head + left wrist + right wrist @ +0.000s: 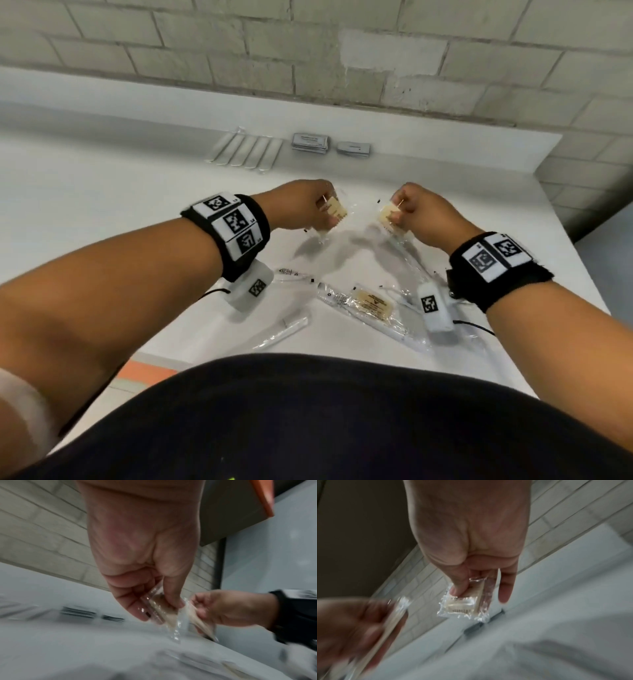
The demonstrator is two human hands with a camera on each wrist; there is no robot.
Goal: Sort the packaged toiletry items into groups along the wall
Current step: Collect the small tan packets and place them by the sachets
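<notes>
L hand [310, 205] pinching comb pkt [337, 214], R hand [419, 210] likewise [462, 605] — teeth seen wrist-cam only, blurry.

You see a white worktop [102, 192] under a wall [342, 51] of pale grey bricks with darker joints. Your wristbands [236, 233] are black with white patches of black square-code patterns. The packets [337, 214] in your hands are clear film over cream-tan pads; a matching one [371, 305] lies near the front edge. Grey-and-white packs [310, 141] sit at the back edge.

Bare counter [102, 192] before wall groups [310, 142]
</notes>
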